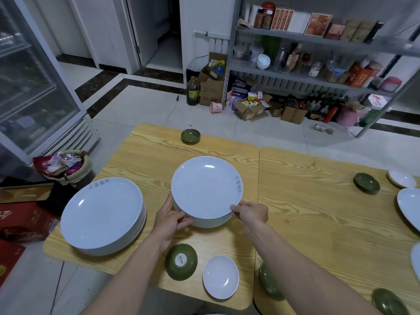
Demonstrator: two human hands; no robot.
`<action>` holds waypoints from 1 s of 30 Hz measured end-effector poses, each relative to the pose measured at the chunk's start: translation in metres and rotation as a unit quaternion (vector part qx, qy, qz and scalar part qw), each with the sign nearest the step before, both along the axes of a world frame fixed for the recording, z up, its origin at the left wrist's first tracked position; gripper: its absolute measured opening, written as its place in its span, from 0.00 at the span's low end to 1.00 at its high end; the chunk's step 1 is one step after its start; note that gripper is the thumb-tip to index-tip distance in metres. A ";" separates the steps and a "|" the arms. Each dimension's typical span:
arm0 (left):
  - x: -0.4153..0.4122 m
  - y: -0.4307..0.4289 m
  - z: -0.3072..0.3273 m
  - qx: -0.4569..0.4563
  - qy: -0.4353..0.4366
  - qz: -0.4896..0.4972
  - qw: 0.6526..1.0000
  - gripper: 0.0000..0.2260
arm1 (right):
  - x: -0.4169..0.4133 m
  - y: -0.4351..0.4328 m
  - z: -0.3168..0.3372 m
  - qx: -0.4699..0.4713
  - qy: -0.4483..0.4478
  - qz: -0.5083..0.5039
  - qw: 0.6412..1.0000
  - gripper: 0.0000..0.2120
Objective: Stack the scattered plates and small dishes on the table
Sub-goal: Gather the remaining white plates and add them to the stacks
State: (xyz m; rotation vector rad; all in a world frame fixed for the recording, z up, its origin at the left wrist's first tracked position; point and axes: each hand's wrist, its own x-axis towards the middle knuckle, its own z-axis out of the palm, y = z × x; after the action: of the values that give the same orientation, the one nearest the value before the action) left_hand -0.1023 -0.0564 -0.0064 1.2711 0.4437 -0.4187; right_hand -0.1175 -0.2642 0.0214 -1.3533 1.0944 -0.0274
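A stack of white plates (205, 187) stands in the middle of the wooden table (306, 212). My left hand (171, 218) grips its near left edge, and my right hand (250, 211) pinches the top plate's near right rim. A second, taller stack of larger white plates (102, 214) sits at the left. Close to me lie an upturned green dish (181, 261) and a small white dish (220, 276). Other green dishes rest at the far edge (190, 135), at the right (366, 183) and at the near right (270, 281).
More white plates (409, 208) and a small white dish (401, 179) lie at the right edge. A full waste basket (63, 165) and red boxes (25, 221) stand on the floor at the left. Metal shelves (318, 37) with goods and cardboard boxes lie beyond the table.
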 end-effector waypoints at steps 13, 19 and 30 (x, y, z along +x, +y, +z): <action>0.012 -0.027 0.045 0.601 -0.292 -0.232 0.706 0.21 | -0.007 -0.022 0.050 -0.495 -0.009 0.523 0.694 0.30; 0.016 -0.074 0.064 0.636 -0.301 -0.362 0.612 0.28 | -0.015 -0.054 0.068 -0.591 0.087 0.566 0.569 0.37; -0.041 -0.209 0.097 0.613 -0.388 -0.392 0.566 0.28 | -0.108 -0.175 0.092 -0.631 0.144 0.457 0.610 0.38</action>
State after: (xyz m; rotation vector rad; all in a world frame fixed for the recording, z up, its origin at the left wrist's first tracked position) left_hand -0.1432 -0.2655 0.0906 2.8522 -0.8714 -0.1667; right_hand -0.2259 -0.4395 0.1133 -3.2060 0.3469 0.2245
